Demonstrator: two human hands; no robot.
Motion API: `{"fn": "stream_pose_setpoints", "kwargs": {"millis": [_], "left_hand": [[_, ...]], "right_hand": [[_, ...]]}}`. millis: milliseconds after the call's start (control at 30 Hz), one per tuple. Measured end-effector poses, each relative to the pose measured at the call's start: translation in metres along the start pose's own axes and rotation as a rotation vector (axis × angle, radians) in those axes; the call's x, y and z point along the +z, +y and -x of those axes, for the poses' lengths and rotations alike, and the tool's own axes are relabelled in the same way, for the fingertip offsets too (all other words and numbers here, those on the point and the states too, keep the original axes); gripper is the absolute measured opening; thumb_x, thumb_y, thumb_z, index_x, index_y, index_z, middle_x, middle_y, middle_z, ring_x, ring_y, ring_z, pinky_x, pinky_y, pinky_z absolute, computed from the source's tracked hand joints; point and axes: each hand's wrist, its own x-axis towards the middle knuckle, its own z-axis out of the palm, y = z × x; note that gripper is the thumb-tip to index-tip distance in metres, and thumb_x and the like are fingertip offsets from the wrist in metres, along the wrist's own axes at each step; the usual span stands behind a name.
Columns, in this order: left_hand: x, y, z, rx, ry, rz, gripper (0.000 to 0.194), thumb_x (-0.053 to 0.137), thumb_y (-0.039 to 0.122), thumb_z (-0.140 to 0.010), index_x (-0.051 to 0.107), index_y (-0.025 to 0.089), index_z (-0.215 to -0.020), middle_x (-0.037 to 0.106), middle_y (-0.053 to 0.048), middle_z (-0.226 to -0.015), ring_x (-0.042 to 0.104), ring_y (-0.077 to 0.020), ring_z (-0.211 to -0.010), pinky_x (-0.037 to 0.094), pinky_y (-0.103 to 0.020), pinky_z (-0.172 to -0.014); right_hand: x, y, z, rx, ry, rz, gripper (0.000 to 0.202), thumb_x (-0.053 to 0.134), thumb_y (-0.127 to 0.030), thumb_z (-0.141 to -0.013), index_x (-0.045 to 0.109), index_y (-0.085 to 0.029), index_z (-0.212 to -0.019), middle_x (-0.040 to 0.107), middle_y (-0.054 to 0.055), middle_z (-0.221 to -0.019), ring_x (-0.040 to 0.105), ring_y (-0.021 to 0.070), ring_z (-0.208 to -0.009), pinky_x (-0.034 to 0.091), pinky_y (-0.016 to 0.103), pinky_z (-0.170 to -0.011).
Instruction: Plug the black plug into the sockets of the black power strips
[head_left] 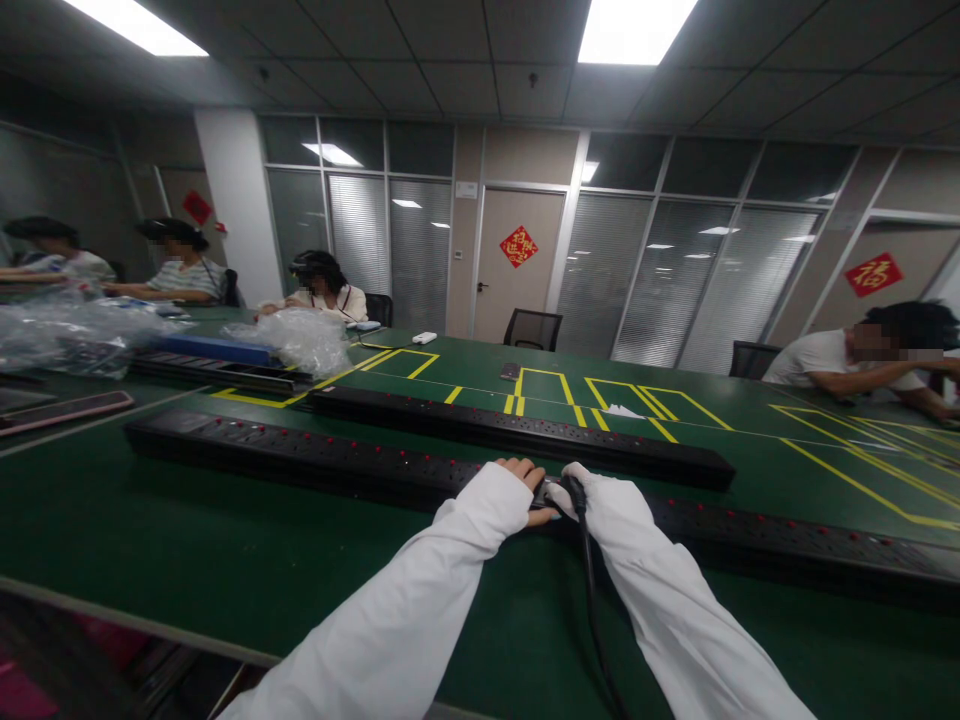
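A long black power strip [300,452] with a row of sockets and small red dots lies across the table in front of me. Around its middle, my left hand [529,478] grips it, fingers over the top and thumb along the near side. Close beside it, my right hand [574,487] is closed around a black plug [576,496] held at the strip's top. The plug's front end is hidden, so I cannot tell whether it sits in a socket. From it a black cable [592,610] hangs down between my sleeves. A second black power strip [525,428] lies just behind.
The green table [225,540] carries yellow tape outlines [544,375]. Clear plastic wrapping [292,338] and a blue box [214,348] are at the left, near a pink-edged flat object [71,412]. A small dark object [510,371] lies further back. Several people sit around the table.
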Motion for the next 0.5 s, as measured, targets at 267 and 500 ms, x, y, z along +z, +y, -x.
{"fn": "stream_pose_setpoints", "kwargs": {"millis": [267, 500], "left_hand": [[-0.006, 0.003, 0.001, -0.019, -0.003, 0.017, 0.056, 0.043, 0.06, -0.078, 0.051, 0.017, -0.112, 0.058, -0.01, -0.106, 0.055, -0.0269, -0.091, 0.042, -0.04, -0.08], [-0.003, 0.004, 0.001, -0.033, 0.003, 0.017, 0.056, 0.046, 0.06, -0.076, 0.052, 0.017, -0.11, 0.058, -0.01, -0.105, 0.055, -0.0275, -0.092, 0.042, -0.04, -0.079]], "right_hand": [[0.003, 0.0, 0.006, -0.005, 0.018, -0.04, 0.029, 0.05, -0.034, -0.089, 0.053, -0.016, -0.112, 0.055, 0.007, -0.11, 0.057, 0.0165, -0.092, 0.049, 0.036, -0.078], [0.003, 0.0, 0.01, -0.015, 0.04, -0.065, 0.03, 0.051, -0.033, -0.089, 0.052, -0.016, -0.114, 0.054, 0.007, -0.113, 0.056, 0.0178, -0.095, 0.049, 0.038, -0.081]]}}
